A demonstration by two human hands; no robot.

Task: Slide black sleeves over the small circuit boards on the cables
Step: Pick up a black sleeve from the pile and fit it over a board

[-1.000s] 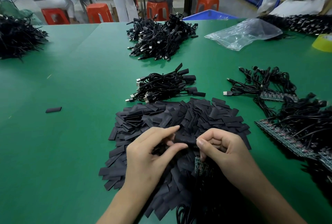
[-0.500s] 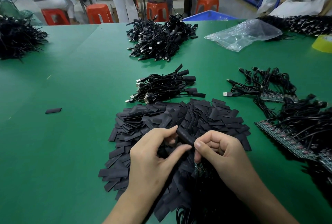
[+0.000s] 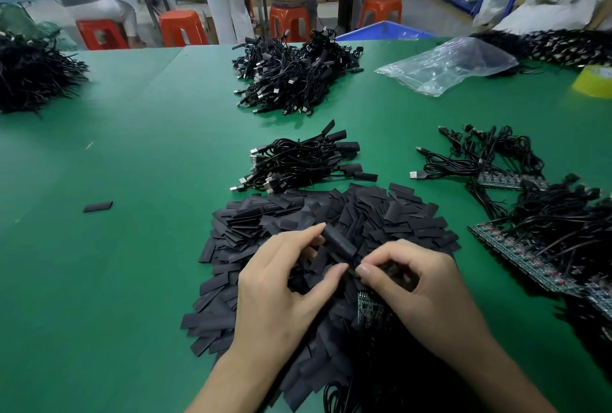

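Held sleeve: a second ago it lay level between your thumbs; it has since tipped so its far end points up and away to the left, and your thumb tips have drawn almost together beneath it.
Table: green, and it carries everything listed here.
Cable heaps: one dark heap sits at your far left edge and another at far centre. A tangle with bare green boards lies to your right.
Sleeve pile: flat black sleeves are fanned out directly under and beyond your hands.
Plastic bag: clear and crumpled, far right, well apart from the pile.
Sleeved bundle: cables with black sleeves on their ends lie just beyond the pile.
Left hand: your forefinger and thumb pinch the held sleeve (it is rounded open, not flat like the rest) above the near part of the pile.
Right hand: your fingers are curled, with the thumb closed on the upper end of the circuit board.
Circuit board: small and green, it hangs below your right thumb, outside the held sleeve and just beneath its near end.
Stray sleeve: one flat piece lies alone, well left of the pile.
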